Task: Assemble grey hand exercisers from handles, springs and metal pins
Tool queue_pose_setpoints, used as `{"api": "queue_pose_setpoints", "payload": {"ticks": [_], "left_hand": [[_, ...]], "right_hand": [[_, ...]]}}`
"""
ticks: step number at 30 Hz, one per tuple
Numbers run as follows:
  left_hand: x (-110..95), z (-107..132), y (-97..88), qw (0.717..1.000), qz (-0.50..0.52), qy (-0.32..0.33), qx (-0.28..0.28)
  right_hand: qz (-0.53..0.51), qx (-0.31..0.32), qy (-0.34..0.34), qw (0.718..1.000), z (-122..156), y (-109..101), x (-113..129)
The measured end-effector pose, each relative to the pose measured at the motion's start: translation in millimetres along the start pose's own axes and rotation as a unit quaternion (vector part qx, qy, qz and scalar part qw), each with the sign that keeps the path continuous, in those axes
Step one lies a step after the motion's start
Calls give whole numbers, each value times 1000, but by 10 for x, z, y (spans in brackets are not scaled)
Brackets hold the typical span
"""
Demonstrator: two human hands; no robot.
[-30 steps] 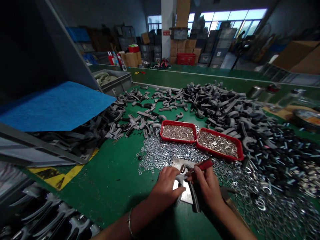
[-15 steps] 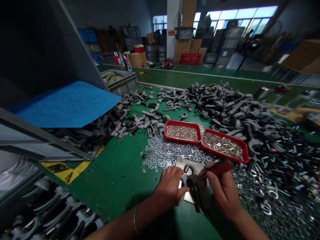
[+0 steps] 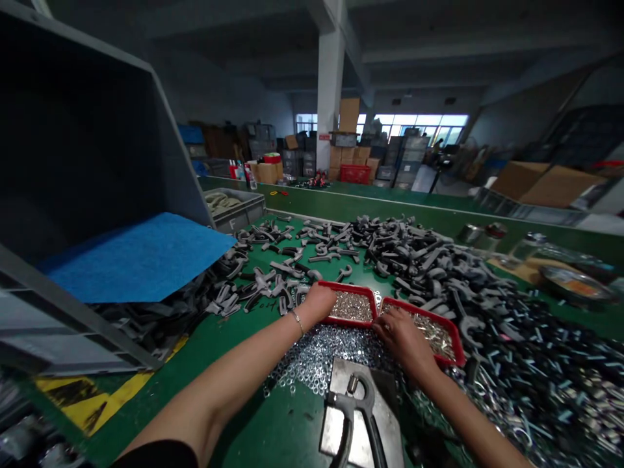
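My left hand (image 3: 319, 302) reaches over the near rim of the left red tray (image 3: 348, 286), its fingers at the small silver metal pieces (image 3: 353, 307) inside. My right hand (image 3: 402, 338) rests in the right red tray (image 3: 429, 318), with its fingers among similar silver pieces (image 3: 436, 336). Neither hand shows whether it holds anything. Nearer to me lies a steel plate (image 3: 363, 422) with a grey hook-shaped part (image 3: 353, 406) on it, touched by neither hand. A spread of steel washers (image 3: 316, 361) lies between the plate and the trays.
Grey hook-shaped parts (image 3: 414, 253) cover the green workbench (image 3: 214, 344) beyond the trays, and dark hardware (image 3: 536, 370) is heaped at right. A large grey bin (image 3: 92, 162) with a blue sheet (image 3: 141, 260) stands at left, and a grey crate (image 3: 236, 209) stands behind it.
Both hands have moved forward from the steel plate into the red trays. The red-handled tool in my right hand is gone from view. The view has tilted upward, showing more of the room.
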State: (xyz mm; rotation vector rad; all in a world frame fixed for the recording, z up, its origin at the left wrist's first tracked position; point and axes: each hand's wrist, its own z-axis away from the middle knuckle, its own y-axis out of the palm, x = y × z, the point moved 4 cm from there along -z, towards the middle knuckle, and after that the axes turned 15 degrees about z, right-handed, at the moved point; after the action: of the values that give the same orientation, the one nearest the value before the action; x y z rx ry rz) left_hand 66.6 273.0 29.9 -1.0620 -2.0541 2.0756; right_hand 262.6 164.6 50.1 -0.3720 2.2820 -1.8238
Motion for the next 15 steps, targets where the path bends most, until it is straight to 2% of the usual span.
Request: {"api": "queue_pose_setpoints", "payload": {"ticks": [3,6,10,15], "left_hand": [[30,87,72,999,-39,0,-8],[39,152,95,998,-48,0,-26],[59,134,123,999,-20,-8,-45],[113,137,87,995,71,-15,-75]], "right_hand": [[13,6,-17,1000,-473,191,170],[20,25,-21,999,-729,380,189],[2,40,-6,999,-761,517,136],[-79,29,45,995,-754,583,95]]}}
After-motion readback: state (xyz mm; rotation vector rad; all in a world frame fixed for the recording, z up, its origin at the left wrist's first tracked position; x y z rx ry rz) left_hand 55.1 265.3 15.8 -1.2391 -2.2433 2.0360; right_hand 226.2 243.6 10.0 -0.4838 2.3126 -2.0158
